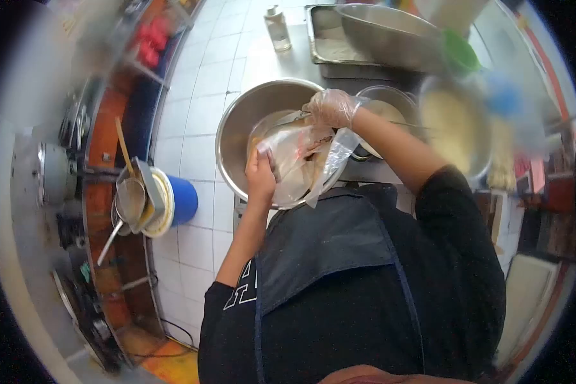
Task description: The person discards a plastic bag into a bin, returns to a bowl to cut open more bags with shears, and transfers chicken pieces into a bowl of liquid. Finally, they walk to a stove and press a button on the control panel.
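A clear plastic bag (pixel 299 155) is being held over a steel bowl (pixel 235 125), pinched by the left hand (pixel 261 174) and clutched by the gloved right hand (pixel 331 107).

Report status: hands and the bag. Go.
Left hand bare, gripping the plastic bag over the big metal bowl. Right hand gloved, at the bag's top; grip unclear. Smaller bowl close beside the right wrist.
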### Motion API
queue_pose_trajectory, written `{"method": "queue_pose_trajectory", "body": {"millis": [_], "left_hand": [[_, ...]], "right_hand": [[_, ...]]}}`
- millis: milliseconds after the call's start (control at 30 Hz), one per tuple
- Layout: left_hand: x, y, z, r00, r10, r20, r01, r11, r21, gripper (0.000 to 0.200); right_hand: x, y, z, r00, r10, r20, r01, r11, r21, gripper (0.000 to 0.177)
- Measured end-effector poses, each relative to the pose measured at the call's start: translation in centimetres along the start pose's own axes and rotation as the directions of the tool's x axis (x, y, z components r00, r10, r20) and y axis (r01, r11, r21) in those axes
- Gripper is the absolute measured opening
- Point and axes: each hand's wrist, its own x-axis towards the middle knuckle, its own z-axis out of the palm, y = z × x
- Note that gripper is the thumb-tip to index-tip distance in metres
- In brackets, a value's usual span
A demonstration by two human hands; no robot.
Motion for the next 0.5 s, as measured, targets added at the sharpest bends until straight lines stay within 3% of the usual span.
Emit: {"method": "queue_pose_trajectory", "body": {"millis": [33,100,167,200,267,300,367,400,433,500], "left_hand": [[0.2,0.4,-0.1,0.997,-0.043,-0.059,0.039,0.997,-0.071,0.025],[0.6,0.6,-0.7,0.992,-0.007,-0.124,0.002,0.999,-0.044,0.027],[0.7,0.3,-1.7,0.996,0.04,-0.075,-0.041,0.999,-0.017,0.028],[0.5,0.0,-1.6,0.992,0.056,-0.115,-0.059,0.998,-0.015,0.027],[0.5,-0.5,-1.5,0.984,0.086,-0.154,-0.089,0.996,-0.015,0.027],[0.5,-0.8,-1.5,0.977,0.123,-0.175,-0.126,0.992,-0.003,0.027],[0.4,-1.0,-1.4,0.966,0.196,-0.168,-0.19,0.98,0.053,0.026],[0.3,-1.1,-1.3,0.951,0.276,-0.143,-0.261,0.959,0.115,0.026],[0.4,-1.3,-1.4,0.952,0.278,-0.127,-0.266,0.959,0.102,0.026],[0.9,-2.0,-1.6,0.839,0.543,-0.004,-0.488,0.757,0.436,0.025]], "right_hand": [[0.7,0.1,1.5,0.997,-0.078,0.021,0.078,0.996,-0.048,0.035],[1.1,0.9,3.1,0.982,-0.182,0.057,0.186,0.978,-0.097,0.036],[0.7,1.2,3.4,0.965,-0.221,-0.14,0.222,0.975,-0.006,0.034],[0.3,0.7,2.4,0.963,-0.239,-0.127,0.24,0.971,-0.007,0.034],[-1.8,-0.8,-1.9,0.962,-0.041,-0.27,0.085,0.984,0.155,0.03],[-2.7,-1.8,-3.3,0.965,-0.05,-0.258,0.092,0.984,0.153,0.03],[-4.3,-3.5,-4.9,0.997,-0.034,0.064,-0.011,0.803,0.595,0.028],[-4.4,-3.6,-2.7,0.987,-0.162,-0.009,0.142,0.831,0.538,0.027],[-4.8,-4.2,-1.3,0.989,-0.146,-0.006,0.127,0.84,0.527,0.027],[-5.6,-6.0,-0.8,0.993,-0.119,0.016,0.106,0.932,0.346,0.021]]}}
